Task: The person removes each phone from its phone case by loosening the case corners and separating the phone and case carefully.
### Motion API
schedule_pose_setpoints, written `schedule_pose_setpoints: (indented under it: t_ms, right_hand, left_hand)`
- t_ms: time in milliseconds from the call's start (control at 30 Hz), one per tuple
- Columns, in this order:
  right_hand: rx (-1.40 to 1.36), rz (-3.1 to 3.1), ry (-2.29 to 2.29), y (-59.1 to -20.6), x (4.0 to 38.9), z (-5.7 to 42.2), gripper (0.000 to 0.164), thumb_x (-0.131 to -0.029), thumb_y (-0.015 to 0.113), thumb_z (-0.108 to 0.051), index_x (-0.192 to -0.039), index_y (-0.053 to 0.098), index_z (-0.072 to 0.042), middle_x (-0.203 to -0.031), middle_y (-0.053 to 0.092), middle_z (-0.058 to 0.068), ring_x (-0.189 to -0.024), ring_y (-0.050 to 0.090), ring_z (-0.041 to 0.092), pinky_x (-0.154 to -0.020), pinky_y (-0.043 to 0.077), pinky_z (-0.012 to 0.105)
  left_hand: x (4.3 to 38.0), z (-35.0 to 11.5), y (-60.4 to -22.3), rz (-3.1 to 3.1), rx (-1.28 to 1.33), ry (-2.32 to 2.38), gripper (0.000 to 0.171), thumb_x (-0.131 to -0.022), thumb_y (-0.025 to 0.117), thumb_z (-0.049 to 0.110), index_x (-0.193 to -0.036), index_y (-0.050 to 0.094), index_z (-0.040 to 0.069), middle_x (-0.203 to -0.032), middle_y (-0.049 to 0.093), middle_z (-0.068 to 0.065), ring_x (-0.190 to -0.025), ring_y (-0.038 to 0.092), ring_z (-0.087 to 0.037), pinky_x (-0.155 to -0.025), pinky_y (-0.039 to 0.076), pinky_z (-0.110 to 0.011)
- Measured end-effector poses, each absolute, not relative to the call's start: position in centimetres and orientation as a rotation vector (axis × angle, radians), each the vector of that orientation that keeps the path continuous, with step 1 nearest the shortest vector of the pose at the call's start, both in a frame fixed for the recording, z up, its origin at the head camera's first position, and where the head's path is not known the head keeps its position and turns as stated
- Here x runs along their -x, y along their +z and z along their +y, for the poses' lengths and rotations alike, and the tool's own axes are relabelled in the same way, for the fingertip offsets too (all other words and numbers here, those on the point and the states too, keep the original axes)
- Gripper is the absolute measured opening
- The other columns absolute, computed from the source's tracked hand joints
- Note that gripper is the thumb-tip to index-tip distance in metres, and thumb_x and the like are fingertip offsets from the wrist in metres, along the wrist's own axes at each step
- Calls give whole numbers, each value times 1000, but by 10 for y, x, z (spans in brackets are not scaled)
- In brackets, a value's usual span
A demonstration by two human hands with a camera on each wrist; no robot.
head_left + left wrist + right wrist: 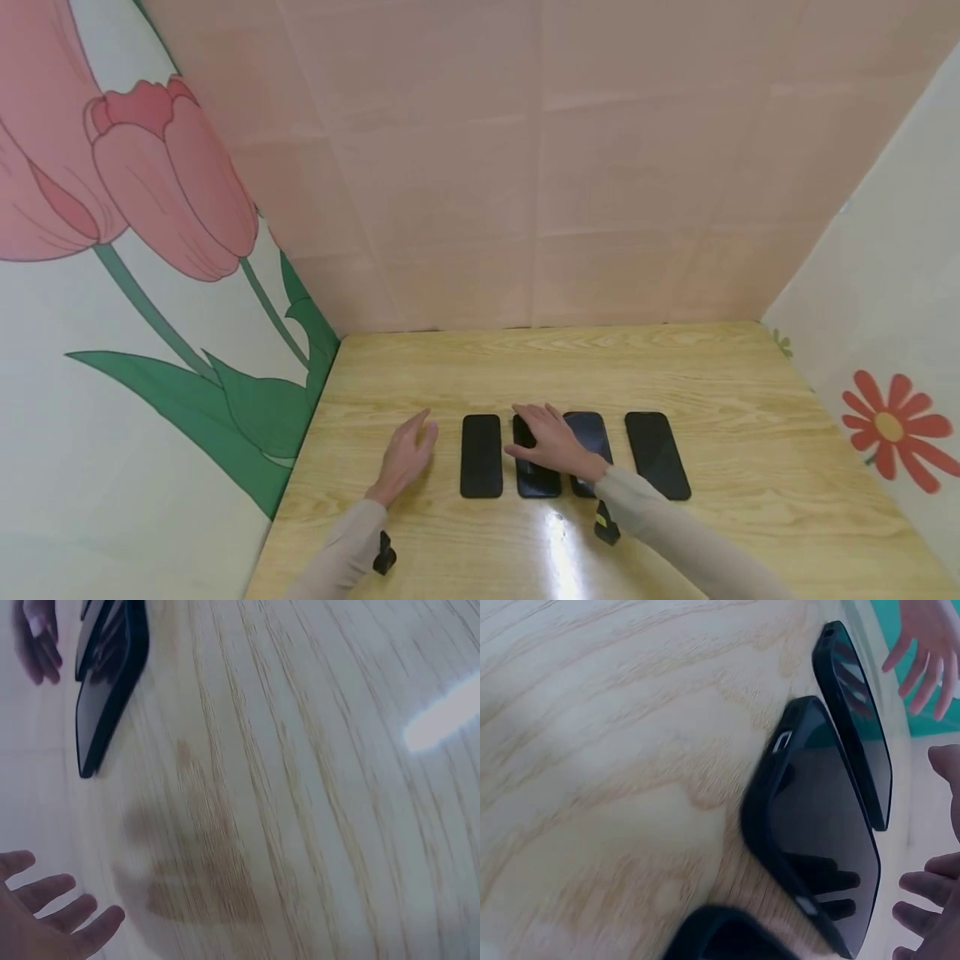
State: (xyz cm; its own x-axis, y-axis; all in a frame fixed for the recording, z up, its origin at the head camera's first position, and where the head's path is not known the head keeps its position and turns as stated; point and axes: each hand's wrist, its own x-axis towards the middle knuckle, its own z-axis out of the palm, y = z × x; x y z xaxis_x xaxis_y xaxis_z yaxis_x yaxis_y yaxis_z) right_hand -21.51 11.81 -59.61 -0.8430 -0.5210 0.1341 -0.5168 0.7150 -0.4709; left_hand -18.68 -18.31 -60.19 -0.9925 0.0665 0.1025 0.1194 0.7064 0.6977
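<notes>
Black smartphones lie screen up in a row on the wooden table. My left hand (406,457) hovers left of the leftmost phone (481,457), holding nothing, its fingers spread in the left wrist view (52,919). Over the second phone (538,482) is my right hand (551,440), fingers extended and partly covering it. The right wrist view shows those fingers (930,900) apart from a phone (829,817), whose screen mirrors them. Beneath my right wrist lies the third phone (588,430), partly hidden. Farthest right rests another phone (657,455), which neither hand touches.
The wood-grain table (420,367) meets a pink sheet-covered wall (525,208) at its back edge. A tulip-painted wall (67,433) borders it on the left and a flower-painted wall (907,333) on the right. Light glares off the tabletop near the front.
</notes>
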Motion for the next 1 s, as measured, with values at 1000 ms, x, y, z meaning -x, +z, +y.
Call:
schedule_pose_setpoints:
  t_ms: [1000]
  right_hand:
    - [954, 2825, -709, -605, 219, 90, 87, -89, 66, -56, -145, 41, 6, -142, 47, 25, -134, 42, 39, -114, 19, 59]
  left_hand:
    - [184, -155, -603, -2857, 278, -1294, 56, -107, 37, 44, -128, 62, -1, -121, 66, -18, -105, 65, -31, -91, 51, -47]
